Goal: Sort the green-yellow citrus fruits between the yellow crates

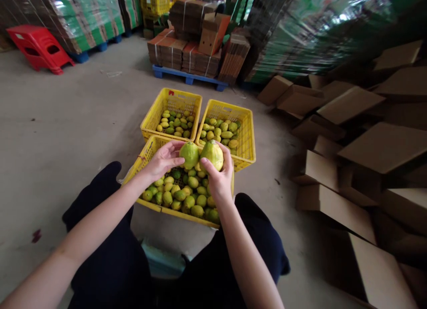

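Note:
Above the near yellow crate (180, 214), my left hand (164, 159) grips a yellow-green lemon (189, 155) between thumb and fingertips. Right beside it, my right hand (221, 175) is closed around a second, slightly larger-looking lemon (212, 155), its stem end facing up. The two fruits are side by side and seem to touch. Below them, many loose green and yellow lemons (180, 195) lie in the near crate, partly hidden by my hands and forearms.
Behind stand a left rear crate (147, 122) and a right rear crate (248, 137), both holding lemons. Cardboard boxes (347, 206) pile up on the right. A red stool (38, 46) is far left. Flattened cartons (167, 53) sit on a blue pallet (189, 77) at the back.

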Available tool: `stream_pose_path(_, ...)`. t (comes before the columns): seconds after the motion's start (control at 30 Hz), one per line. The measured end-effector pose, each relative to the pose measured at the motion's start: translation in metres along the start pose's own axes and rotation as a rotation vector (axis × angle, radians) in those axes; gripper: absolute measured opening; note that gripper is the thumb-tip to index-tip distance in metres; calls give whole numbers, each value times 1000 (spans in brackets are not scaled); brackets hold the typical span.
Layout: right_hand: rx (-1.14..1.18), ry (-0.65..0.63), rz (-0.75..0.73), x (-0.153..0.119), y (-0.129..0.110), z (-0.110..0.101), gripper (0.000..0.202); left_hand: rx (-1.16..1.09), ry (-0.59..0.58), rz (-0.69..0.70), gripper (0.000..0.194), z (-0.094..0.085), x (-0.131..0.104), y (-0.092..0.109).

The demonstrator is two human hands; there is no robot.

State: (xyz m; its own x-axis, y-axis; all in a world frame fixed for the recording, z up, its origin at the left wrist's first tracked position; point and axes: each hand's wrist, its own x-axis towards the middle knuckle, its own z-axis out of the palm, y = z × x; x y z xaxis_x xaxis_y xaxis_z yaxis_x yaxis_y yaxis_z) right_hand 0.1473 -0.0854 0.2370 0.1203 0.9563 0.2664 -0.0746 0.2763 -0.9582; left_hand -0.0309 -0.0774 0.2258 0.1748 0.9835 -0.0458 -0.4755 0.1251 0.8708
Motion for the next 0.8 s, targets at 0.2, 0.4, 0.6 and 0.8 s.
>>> stream_pose_path(0.2, 228, 37, 296, -3, 5, 9, 44, -234, 101, -172, 32, 6, 2, -4)
stream_pose_path(0.4, 240, 57, 488, -7, 27, 14, 34, -384, 252, -319, 24, 18, 5, -6)
stream_pose_path(0.6, 517, -68, 604, -10, 21, 26, 29, -348, 443, -337, 13, 14, 7, -6)
stream_pose_path(0.8, 637, -96, 757, -5, 15, 23, 24, -421, 380, -451, 39, 14, 4, 4)
